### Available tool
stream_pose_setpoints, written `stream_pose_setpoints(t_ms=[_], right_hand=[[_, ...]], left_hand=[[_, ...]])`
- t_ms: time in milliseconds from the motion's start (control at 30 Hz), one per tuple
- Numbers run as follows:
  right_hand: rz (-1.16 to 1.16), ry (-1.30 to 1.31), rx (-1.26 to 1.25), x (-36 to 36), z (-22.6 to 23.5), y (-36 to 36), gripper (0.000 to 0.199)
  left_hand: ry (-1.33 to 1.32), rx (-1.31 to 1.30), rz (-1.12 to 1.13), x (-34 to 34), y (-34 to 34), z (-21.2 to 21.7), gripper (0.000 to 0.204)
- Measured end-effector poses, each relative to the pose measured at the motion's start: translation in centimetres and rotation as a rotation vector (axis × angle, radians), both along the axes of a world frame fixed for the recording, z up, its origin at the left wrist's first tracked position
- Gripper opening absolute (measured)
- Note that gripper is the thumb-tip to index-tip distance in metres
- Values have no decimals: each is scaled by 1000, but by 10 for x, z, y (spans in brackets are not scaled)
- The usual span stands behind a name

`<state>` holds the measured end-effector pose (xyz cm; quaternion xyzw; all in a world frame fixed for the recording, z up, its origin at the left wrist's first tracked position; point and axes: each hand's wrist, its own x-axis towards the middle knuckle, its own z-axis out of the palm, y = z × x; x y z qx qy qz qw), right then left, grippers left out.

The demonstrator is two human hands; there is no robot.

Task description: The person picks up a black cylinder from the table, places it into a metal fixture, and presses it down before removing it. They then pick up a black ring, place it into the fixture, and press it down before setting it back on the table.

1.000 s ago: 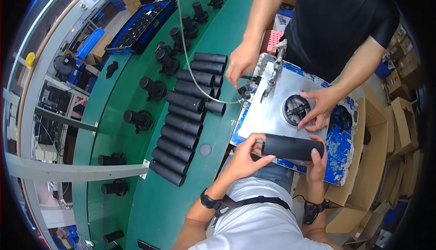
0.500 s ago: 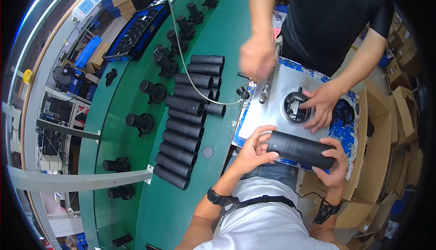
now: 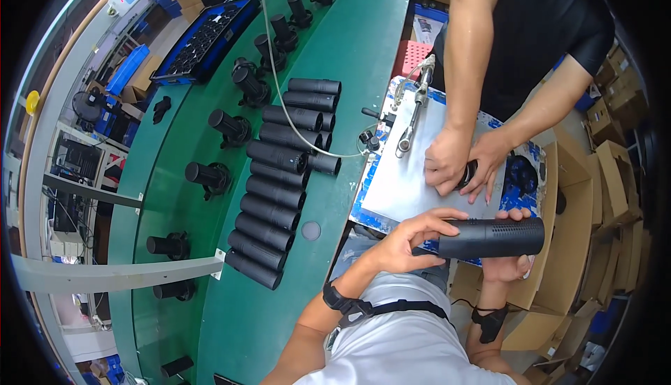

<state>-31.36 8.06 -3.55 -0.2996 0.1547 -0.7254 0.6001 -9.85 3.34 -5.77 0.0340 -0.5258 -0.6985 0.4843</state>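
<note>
matt black on the held cylinder point(image 3: 493, 238), plain at the left, patterned with rows of small perforations toward the right; likewise black on the lined-up cylinders point(image 3: 267, 212) and on the flanged parts point(image 3: 208, 177). deep green for the bench point(image 3: 323, 266), with grey for the flat disc point(image 3: 311, 230). silver-grey for the metal plate point(image 3: 398, 193); around it, patchy blue and white on the board point(image 3: 521, 205). coral pink, dotted with holes, for the perforated object point(image 3: 412, 56). white for the wearer's shirt point(image 3: 398, 332); black for the co-worker's shirt point(image 3: 538, 42); brown for the cartons point(image 3: 570, 228).
</note>
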Motion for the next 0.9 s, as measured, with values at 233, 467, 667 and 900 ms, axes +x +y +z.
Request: stream_pose_setpoints(t_ms=[233,467,667,900], right_hand=[[108,-125,-152,0,4,-18,66],[22,257,-243,-14,11,-38,66],[-412,583,-110,-10,9,-114,43],[-430,919,0,18,7,-145,36]], left_hand=[[-176,379,-160,3,3,-2,68],[-89,5,148,-11,-6,-8,66],[-742,-202,850,-4,-41,-47,26],[-752,-257,814,-3,-40,-42,13]])
